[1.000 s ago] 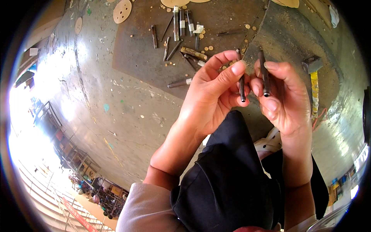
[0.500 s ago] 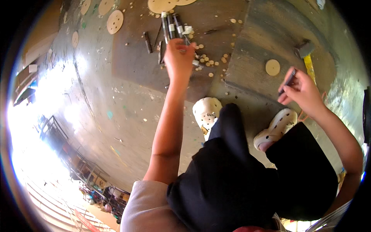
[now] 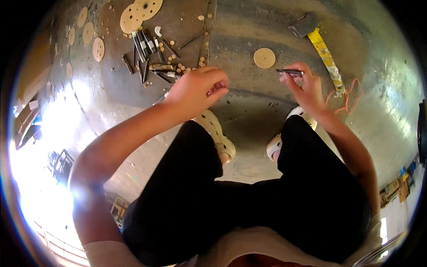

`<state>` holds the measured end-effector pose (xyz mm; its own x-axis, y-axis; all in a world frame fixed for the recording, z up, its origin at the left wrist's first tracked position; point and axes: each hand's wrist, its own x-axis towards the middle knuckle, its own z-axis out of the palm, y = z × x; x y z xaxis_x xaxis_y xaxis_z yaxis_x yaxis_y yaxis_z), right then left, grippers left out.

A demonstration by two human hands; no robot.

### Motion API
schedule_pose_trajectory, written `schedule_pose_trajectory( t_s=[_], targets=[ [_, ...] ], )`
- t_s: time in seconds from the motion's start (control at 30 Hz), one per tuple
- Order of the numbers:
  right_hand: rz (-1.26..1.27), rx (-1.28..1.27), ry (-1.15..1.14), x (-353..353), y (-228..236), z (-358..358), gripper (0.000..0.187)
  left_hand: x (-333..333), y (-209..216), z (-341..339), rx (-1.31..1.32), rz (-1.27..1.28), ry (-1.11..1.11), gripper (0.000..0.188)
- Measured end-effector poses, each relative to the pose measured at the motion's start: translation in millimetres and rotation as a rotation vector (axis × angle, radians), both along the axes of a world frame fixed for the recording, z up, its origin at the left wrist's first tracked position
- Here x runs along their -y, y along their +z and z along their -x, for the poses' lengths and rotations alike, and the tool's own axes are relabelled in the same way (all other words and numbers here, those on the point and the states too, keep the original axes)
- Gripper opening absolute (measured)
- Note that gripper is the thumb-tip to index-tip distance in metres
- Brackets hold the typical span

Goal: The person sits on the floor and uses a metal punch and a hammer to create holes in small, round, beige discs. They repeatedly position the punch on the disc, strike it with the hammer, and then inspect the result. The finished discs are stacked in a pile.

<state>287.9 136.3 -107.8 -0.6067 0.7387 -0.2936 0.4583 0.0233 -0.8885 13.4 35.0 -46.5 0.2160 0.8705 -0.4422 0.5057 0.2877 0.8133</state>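
Dark metal rod (image 3: 288,71) noted in your right hand (image 3: 308,86): the fingers grasp it, and it now lies nearly level across the view where half a second ago it slanted. Your left hand (image 3: 198,86) has withdrawn from over the rod pile (image 3: 142,43), more of which now shows, and stands just beside it; its fingers are curled, and whether they grasp anything cannot be told. Judged for the work in hand, this leaves the held rod well placed, near the pale disc (image 3: 264,58) but apart from it. The floor sheet (image 3: 249,26) has a seam between pile and disc, and its near edge runs ahead of your shoes (image 3: 211,127). Room lies between your hands; rightward, the hammer (image 3: 324,53) and red cord (image 3: 347,108) limit movement.
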Motion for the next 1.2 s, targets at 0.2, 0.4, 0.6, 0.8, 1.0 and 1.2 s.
schedule_pose_trajectory(
  t_s=[0.2,0.4,0.6,0.8,1.0,1.2],
  targets=[
    [-0.459,-0.13,0.116,-8.8,-43.6,6.3,0.023,-1.5,-41.9,-79.4,0.082,-0.09,0.296,0.018],
    [-0.591,-0.112,0.158,-5.8,-64.0,10.2,0.026,5.8,-81.7,-145.9,0.016,-0.222,0.847,0.02],
    [-0.562,-0.058,0.198,-7.9,-64.7,14.7,0.025,10.2,-87.7,-178.5,-0.044,-0.215,1.097,0.017],
    [-0.553,-0.03,0.187,-8.2,-65.5,19.1,0.026,5.0,-92.5,-182.7,0.025,-0.211,1.148,0.016],
    [-0.507,-0.014,0.19,-9.4,-63.9,21.9,0.026,8.2,-98.0,-168.9,0.045,-0.186,1.11,0.016],
    [-0.446,0.022,0.206,-8.4,-57.4,22.2,0.025,0.6,-97.4,-165.0,0.034,-0.175,1.095,0.016]
  ],
)
